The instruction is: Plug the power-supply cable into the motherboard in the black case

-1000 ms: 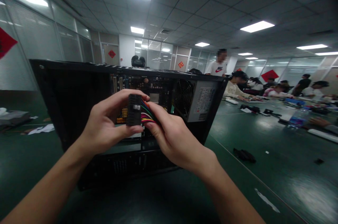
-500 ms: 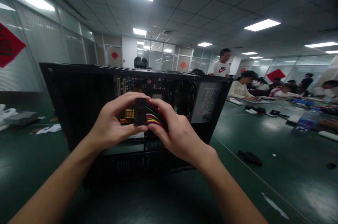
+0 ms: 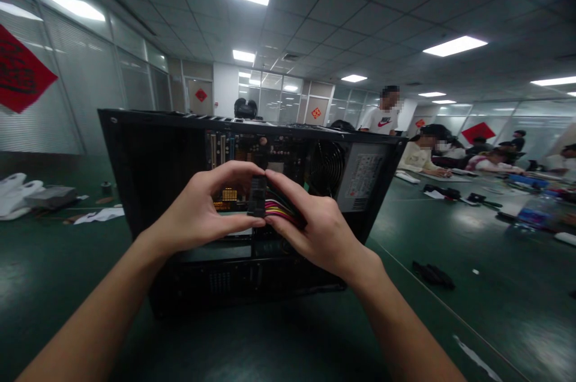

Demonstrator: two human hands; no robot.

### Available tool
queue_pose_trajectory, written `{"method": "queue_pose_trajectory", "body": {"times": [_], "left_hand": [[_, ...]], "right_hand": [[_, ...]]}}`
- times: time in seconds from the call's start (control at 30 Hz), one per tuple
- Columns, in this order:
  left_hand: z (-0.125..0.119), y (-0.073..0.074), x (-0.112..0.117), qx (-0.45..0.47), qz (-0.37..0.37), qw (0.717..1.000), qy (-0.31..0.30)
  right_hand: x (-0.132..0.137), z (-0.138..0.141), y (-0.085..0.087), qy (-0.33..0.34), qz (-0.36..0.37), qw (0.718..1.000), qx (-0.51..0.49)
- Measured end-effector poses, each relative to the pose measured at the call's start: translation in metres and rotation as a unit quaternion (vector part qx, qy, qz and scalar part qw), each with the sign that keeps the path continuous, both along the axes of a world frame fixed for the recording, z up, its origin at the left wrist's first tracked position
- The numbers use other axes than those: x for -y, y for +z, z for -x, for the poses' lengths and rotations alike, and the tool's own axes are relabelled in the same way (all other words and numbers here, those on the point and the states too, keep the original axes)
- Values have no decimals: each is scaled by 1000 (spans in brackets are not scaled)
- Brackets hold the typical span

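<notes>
A black multi-pin power connector (image 3: 257,196) with a bundle of coloured wires (image 3: 281,205) is held up before an open black computer case (image 3: 130,172). My left hand (image 3: 202,205) pinches the connector's top and bottom between fingers and thumb. From the right, my right hand (image 3: 317,223) grips the same connector at its wire end, its fingers curved round the wires. Behind the hands show the motherboard (image 3: 283,151), a round fan (image 3: 327,166) and the labelled power supply (image 3: 364,175). The hands hide part of the board.
The case stands on a green table (image 3: 252,346). On the right lie a black cloth-like item (image 3: 433,274), a paper scrap (image 3: 474,358) and a plastic bottle (image 3: 535,211). At left are a grey box (image 3: 51,197) and white bags (image 3: 18,193). Several people sit or stand beyond.
The view has shifted, so the case and hands appear further right. The connector, still held by both hands, has turned slightly.
</notes>
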State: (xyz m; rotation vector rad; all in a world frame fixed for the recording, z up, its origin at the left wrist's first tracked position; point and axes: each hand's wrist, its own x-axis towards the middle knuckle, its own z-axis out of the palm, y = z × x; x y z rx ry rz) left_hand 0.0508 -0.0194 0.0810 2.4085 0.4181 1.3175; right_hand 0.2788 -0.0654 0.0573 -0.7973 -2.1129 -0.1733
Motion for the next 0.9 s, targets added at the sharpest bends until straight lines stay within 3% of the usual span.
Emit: {"method": "queue_pose_trajectory", "body": {"times": [0.27, 0.5, 0.9], "left_hand": [[-1, 5, 1, -27, 161, 984, -70], [0, 6, 0, -42, 270, 962, 9], [-13, -1, -1, -25, 348, 937, -21]], "right_hand": [[-1, 3, -1, -20, -9, 1000, 20], [-4, 8, -4, -49, -28, 998, 38], [-6, 13, -4, -58, 1, 998, 6]]}}
